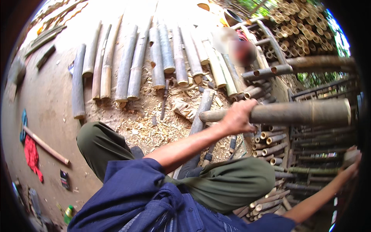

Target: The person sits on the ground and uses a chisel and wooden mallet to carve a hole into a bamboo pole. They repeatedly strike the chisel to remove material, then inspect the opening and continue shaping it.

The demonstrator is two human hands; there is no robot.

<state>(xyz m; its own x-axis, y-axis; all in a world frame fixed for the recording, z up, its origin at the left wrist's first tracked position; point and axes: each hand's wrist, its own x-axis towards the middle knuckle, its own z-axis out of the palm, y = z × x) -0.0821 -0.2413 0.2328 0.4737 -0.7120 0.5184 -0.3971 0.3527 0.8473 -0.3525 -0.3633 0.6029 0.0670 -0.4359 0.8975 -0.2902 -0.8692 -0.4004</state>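
A thick bamboo pole (286, 113) lies across stacked bamboo at the person's right. Steadying it calls for a firm, level hold. The left hand (239, 117) has its fingers wrapped tight around it; the right hand (349, 160), at the rim, touches bamboo, grip unclear.

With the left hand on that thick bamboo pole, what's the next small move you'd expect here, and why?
Probably settling the bamboo pole onto the bamboo frame beneath it. The left hand grips the pole near one end and holds it level just above the frame, while the right hand reaches to the frame's far side, at the picture's edge; what it grasps cannot be told.
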